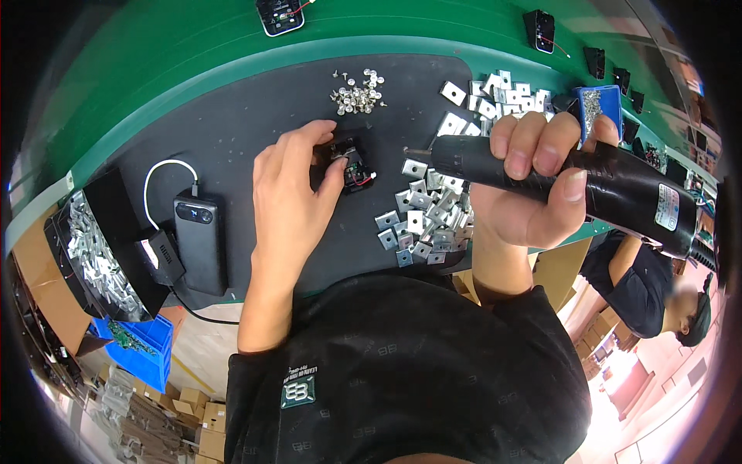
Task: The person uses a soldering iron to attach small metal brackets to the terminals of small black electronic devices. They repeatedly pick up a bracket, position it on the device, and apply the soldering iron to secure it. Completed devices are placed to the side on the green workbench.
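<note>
My left hand [295, 182] is closed on a small black housing [357, 155] lying on the dark mat, thumb and fingers at its left side. Inside the housing shows a green circuit board, with a red wire ending in a white connector. My right hand [533, 205] is wrapped round a black electric screwdriver [638, 189], held up above the mat. Its bit points left toward the housing and is apart from it in the picture. Below and behind the screwdriver lie many silver square plates with holes [437, 213]. A heap of silver screws [357, 97] sits beyond the housing.
On the left are a black power bank [199, 240] with a white cable and a black bin [58, 240] of metal pieces. A blue tray [614, 100] of small screws stands at right. More black housings [539, 32] rest on the green surface. Another person [649, 286] is at right.
</note>
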`<state>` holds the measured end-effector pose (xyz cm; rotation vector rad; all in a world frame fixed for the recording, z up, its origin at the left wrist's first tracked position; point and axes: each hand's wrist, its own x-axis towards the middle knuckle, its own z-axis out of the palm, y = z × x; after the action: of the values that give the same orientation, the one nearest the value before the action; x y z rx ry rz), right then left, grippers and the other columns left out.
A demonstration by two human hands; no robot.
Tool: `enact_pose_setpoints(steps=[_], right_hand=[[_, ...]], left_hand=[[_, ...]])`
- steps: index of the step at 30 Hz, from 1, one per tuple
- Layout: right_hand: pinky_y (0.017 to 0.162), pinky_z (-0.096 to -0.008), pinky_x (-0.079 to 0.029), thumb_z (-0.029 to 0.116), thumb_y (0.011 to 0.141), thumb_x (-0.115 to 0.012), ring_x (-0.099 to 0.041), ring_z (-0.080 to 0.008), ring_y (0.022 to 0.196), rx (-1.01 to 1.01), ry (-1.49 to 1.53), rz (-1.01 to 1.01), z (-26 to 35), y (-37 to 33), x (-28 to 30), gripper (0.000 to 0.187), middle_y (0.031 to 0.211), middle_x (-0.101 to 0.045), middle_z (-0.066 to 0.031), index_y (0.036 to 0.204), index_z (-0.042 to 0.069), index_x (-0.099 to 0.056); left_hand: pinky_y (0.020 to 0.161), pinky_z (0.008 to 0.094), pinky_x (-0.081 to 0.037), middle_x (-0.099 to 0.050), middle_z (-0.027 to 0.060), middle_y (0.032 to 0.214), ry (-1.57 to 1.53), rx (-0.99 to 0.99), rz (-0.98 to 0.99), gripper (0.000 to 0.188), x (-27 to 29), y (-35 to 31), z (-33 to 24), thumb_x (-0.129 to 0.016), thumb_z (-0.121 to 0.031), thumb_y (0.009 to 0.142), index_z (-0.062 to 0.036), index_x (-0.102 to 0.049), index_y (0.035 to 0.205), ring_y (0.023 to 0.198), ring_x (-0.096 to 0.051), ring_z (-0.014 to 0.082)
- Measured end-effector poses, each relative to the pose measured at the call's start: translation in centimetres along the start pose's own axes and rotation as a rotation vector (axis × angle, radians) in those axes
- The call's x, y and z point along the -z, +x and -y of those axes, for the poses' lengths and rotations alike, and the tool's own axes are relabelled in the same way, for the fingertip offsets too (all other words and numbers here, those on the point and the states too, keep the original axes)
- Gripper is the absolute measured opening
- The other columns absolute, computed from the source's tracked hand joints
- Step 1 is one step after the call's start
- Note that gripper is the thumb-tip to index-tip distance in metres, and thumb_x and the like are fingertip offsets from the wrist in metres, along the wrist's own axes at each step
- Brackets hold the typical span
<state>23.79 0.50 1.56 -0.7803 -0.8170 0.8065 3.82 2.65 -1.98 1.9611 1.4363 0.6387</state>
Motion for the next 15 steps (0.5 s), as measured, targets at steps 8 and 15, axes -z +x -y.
enact_pose_setpoints(steps=[8,15], right_hand=[[0.063,-0.0362,-0.046,0.029,0.083,-0.070,-0.051,-0.0167,0.063,-0.046,0.084,0.060,0.9,-0.1,0.0,0.060,0.077,-0.050,-0.0001,0.133,0.019,-0.038],[0.069,-0.0300,-0.040,0.026,0.089,-0.059,-0.047,-0.0112,0.069,-0.024,0.150,0.194,1.5,0.2,-0.3,0.046,0.082,-0.048,0.0014,0.130,0.014,-0.042]], left_hand=[[0.075,0.0321,-0.048,-0.064,0.0112,0.096,-0.105,0.026,0.085,0.030,-0.2,1.0,0.5,-0.068,-0.002,0.072,-0.0023,-0.063,0.102,0.082,-0.061,0.0241],[0.086,0.0381,-0.043,-0.064,0.0107,0.099,-0.074,-0.005,0.047,0.027,-0.7,0.6,0.6,-0.067,-0.005,0.075,-0.0051,-0.065,0.102,0.094,-0.061,0.0300]])
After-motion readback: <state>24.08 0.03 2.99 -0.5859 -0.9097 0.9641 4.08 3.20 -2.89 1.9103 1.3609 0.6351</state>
